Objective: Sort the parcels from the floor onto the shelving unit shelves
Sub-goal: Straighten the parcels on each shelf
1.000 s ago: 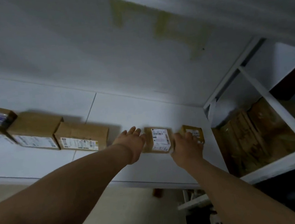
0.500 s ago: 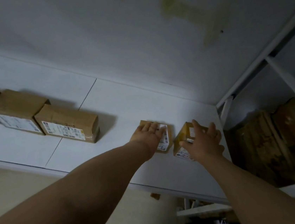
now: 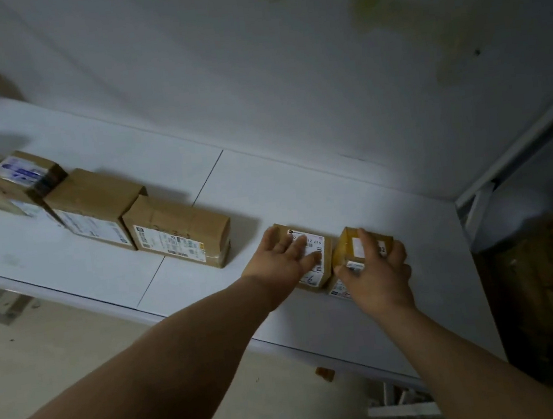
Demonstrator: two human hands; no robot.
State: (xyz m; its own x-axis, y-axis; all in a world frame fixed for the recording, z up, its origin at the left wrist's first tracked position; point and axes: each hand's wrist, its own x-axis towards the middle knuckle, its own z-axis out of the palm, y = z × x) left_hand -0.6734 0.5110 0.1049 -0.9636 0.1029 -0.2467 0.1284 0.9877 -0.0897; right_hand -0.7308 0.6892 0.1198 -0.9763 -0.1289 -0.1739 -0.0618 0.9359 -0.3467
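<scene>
Boxes line the shelf leftward (close-set); left hand lies flat on labelled parcel, right hand clamps yellowish parcel.

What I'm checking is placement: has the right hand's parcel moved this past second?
Yes: the small parcel tipped up and shifted left toward the labelled parcel.

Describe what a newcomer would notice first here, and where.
Two bare arms reach onto the white shelf: the left hand lies flat on a small labelled parcel, the right hand grips a smaller parcel beside it. Left of them stands a row of bigger brown boxes.
</scene>
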